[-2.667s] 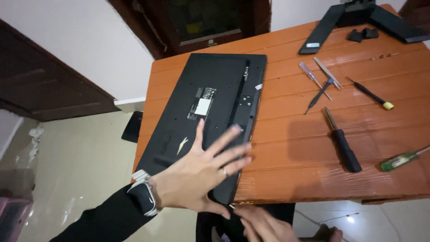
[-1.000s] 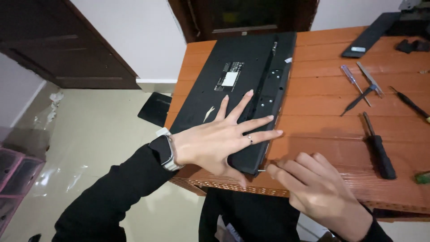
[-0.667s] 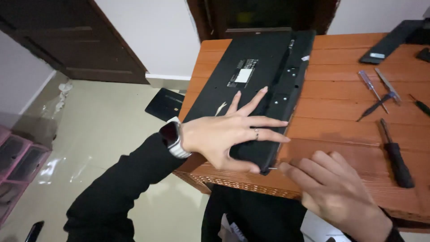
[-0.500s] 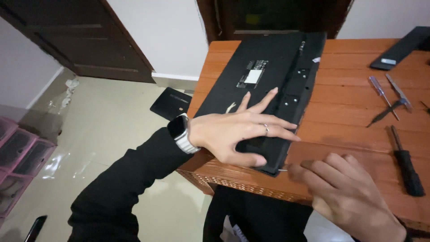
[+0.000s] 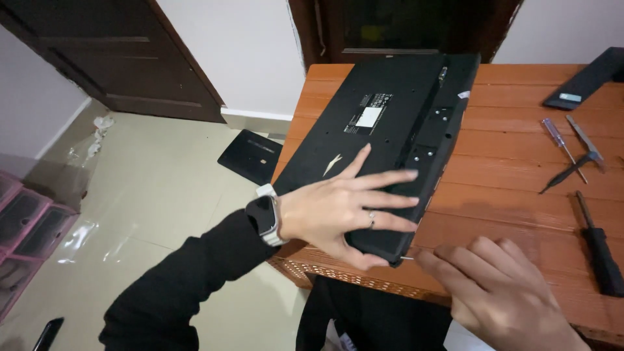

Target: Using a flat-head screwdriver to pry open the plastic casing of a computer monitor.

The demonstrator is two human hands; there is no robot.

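Head view, only cam. Left hand lies flat, palm down, fingers spread wide on the near end of the black monitor back; thumb hooks under the near edge. Not clenched, nothing gripped, just pressing on the panel. Ring on one finger, smartwatch on the wrist, black sleeve behind it.

Right hand sits low right, fingers loosely bent, tips on the wooden table just beside the monitor's near right corner. A thin pale thing shows at the fingertips next to that corner; can't tell if it's pinched or what it is. Grip state there unclear.

Monitor lies face down, diagonal across the table's left part, near end reaching the table's front edge, white label mid-panel. Right of it: two small screwdrivers crossed w/ a dark one, then a black-handled screwdriver nearer the edge. Dark stand piece far right at the back. Flat black item on the floor beside the table.

Vs 0.5 s ago: left hand same spot on the panel, spread unchanged. Right hand's fingertips now closer to the monitor corner. View shifted a bit, so monitor and tools sit slightly further right and lower in frame.
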